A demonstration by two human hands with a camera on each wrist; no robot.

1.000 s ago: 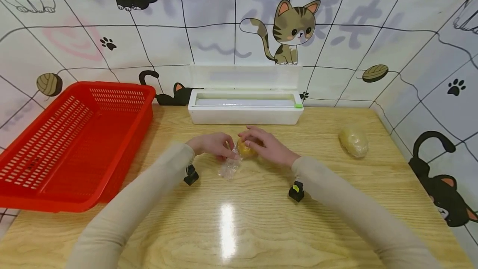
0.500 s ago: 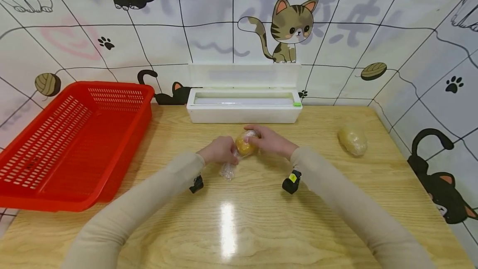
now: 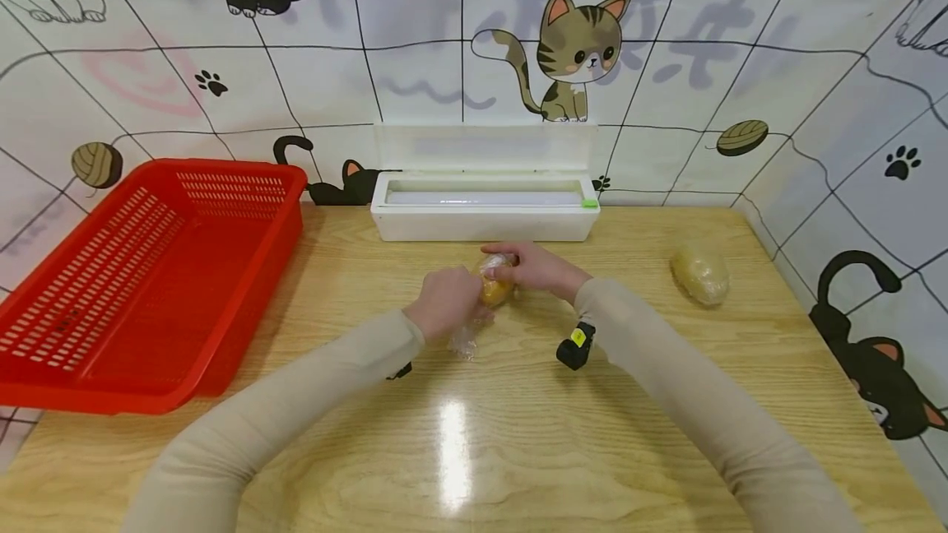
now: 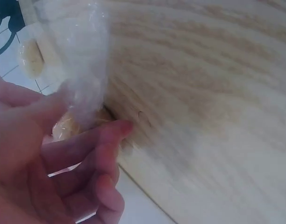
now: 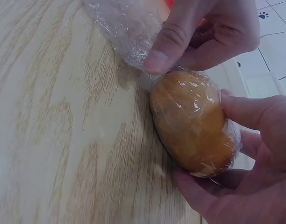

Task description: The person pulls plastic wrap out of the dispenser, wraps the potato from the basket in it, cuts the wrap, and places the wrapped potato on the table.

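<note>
A smooth orange-yellow oval (image 3: 494, 292), wrapped in clear cling film, lies on the wooden table between the two hands. My right hand (image 3: 539, 270) holds it from the right, thumb and fingers around its side, as the right wrist view shows. My left hand (image 3: 447, 300) pinches the gathered film right at the oval's left end. From that pinch a crumpled tail of film (image 5: 126, 35) trails away, and it shows pale in front of the fingers in the left wrist view. The left hand hides part of the oval in the head view.
Another film-wrapped, pale yellow lump (image 3: 699, 274) lies at the right of the table. Behind the hands stands a white cling film box (image 3: 485, 225) with its lid up. A red plastic basket (image 3: 289, 245) stands at the left, and a cat-patterned wall covering (image 3: 422, 81) rises behind.
My left hand has moved right, close against the oval, and turned back-up over the film. My right hand has gone from lying over the oval to gripping its right side.
</note>
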